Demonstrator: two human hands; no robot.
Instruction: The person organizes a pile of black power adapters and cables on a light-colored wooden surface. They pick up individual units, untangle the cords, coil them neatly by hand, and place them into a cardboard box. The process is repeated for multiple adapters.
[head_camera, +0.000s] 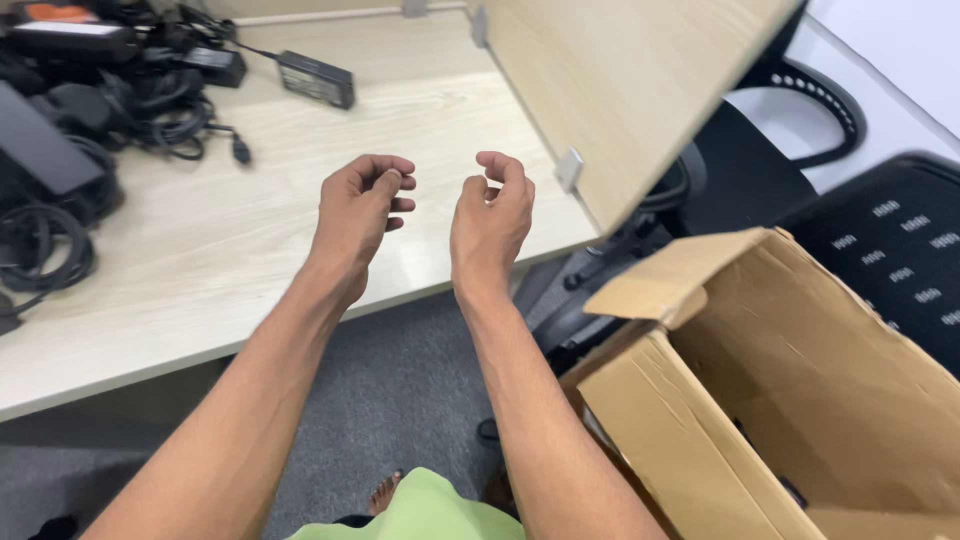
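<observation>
Left hand and right hand raised side by side above the pale wooden surface, fingers loosely curled, holding nothing. Tangled black power adapters lie far left; open cardboard box stands right.

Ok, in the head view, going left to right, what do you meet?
Pile of black cables and power adapters → left hand → right hand → wooden divider panel → open cardboard box, with black chairs behind it at the far right.
</observation>
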